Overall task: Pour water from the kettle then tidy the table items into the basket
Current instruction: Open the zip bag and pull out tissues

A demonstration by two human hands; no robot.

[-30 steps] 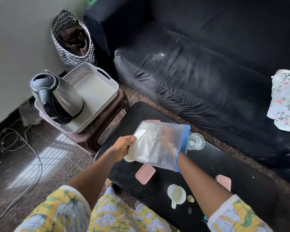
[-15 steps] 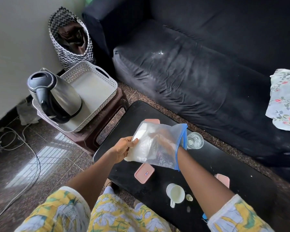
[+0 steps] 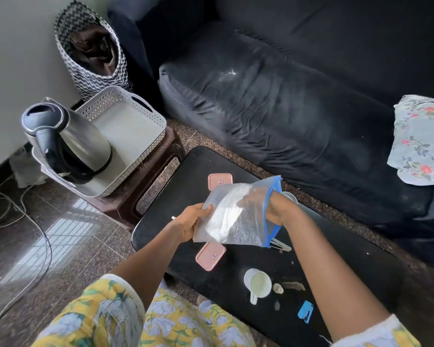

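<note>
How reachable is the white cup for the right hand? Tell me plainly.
Probably not yet: the right hand is inside the plastic bag, which the left hand grips. The white cup itself stands unobstructed on the table.

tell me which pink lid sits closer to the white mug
The pink lid just below the zip bag, near the table's front edge, left of the white mug. The other pink lid lies beyond the bag, toward the sofa.

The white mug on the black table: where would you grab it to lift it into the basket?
By its handle, coming from the near edge of the table. The mug stands upright and the handle juts toward the person, nothing crowding that side.
</note>
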